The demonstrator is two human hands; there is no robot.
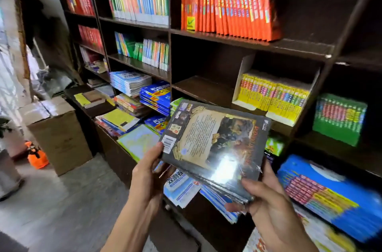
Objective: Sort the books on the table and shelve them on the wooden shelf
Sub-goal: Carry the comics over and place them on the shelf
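Note:
I hold a stack of dark, plastic-wrapped books (pixel 215 140) in the air, back cover up, above the table's edge. My left hand (pixel 147 177) grips the stack's near left corner by the barcode. My right hand (pixel 268 200) grips its near right corner, thumb on top. The dark wooden shelf (pixel 237 42) rises behind. One bay (pixel 204 88) just beyond the stack is bare. Piles of blue, yellow and mixed books (pixel 132 105) lie on the table (pixel 115 152) under the shelf.
Orange books (pixel 227 7) fill the upper bay. Yellow books in a white box (pixel 272 96) and a green set (pixel 339 117) stand to the right, a blue pack (pixel 330 196) below. A cardboard box (pixel 57 134) and an orange object (pixel 37 156) stand on the floor at left.

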